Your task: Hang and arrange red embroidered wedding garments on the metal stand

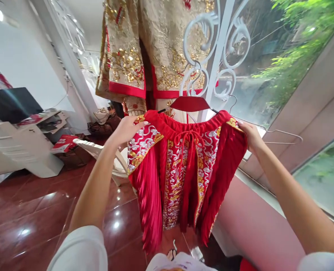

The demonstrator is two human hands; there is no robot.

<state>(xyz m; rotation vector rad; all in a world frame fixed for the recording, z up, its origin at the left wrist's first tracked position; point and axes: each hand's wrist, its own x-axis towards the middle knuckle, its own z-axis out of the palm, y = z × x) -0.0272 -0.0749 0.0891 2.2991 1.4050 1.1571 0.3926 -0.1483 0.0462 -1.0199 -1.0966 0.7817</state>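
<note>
A red skirt (154, 177) with an elastic waistband, a tied red cord and silver-and-gold embroidered panels hangs in front of me. It is on a red hanger (189, 103), whose hook meets the white scrolled metalwork (215, 49). My left hand (127, 130) grips the upper left corner of the skirt at the waistband, thumb on the front. At the upper right corner, my right hand (252, 134) is closed on the fabric in the same way. The fingers behind the cloth are hidden on both sides. Between my hands the waistband is spread wide.
Behind the skirt hangs a cream garment (167, 49) with gold sequins and red trim. A bare wire hanger (285, 137) is at the right by the window (268, 86). A cream chair (118, 162), a white desk (31, 146) and a dark monitor (14, 105) stand to the left.
</note>
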